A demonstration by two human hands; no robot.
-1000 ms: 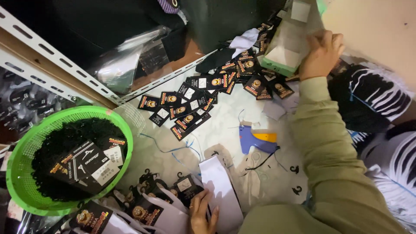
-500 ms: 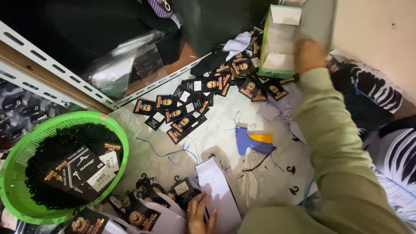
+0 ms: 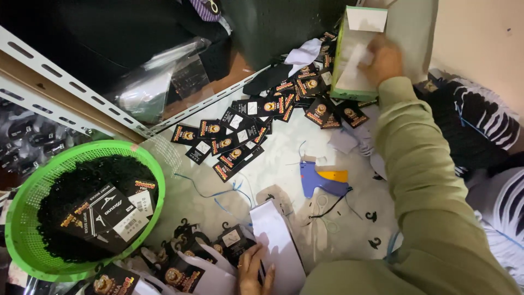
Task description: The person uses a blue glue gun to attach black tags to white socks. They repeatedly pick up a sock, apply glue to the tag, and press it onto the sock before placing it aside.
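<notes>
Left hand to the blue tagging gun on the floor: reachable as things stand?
Probably yes. The left hand rests on a white sock at the bottom edge, and the blue tagging gun lies just beyond it on bare floor. Only loose threads and small hooks lie between. The right hand is at the green box.

Green open box [image 3: 343, 60], white cards inside, tilted against wall.
</notes>
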